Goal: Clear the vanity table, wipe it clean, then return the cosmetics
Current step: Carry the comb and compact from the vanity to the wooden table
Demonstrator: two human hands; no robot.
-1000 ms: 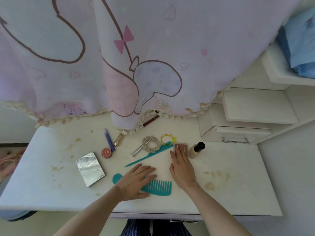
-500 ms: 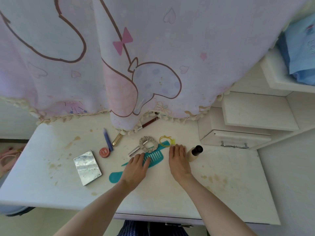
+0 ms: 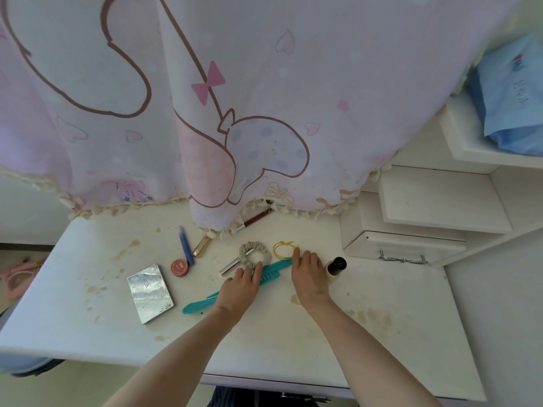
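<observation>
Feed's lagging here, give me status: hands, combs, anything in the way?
Left hand flat on teal combs. Right hand flat, open, beside the bottle. Scrunchie, yellow hair tie just ahead of both.

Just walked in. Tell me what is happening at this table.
A person is gathering cosmetics on a stained white vanity table. The left hand lies flat on a teal comb, its fingers near a beige scrunchie. The right hand lies flat beside a black-capped bottle, fingertips at a yellow hair tie. A silver compact and a small red pot sit untouched farther left. Nothing is cleared yet.
</observation>
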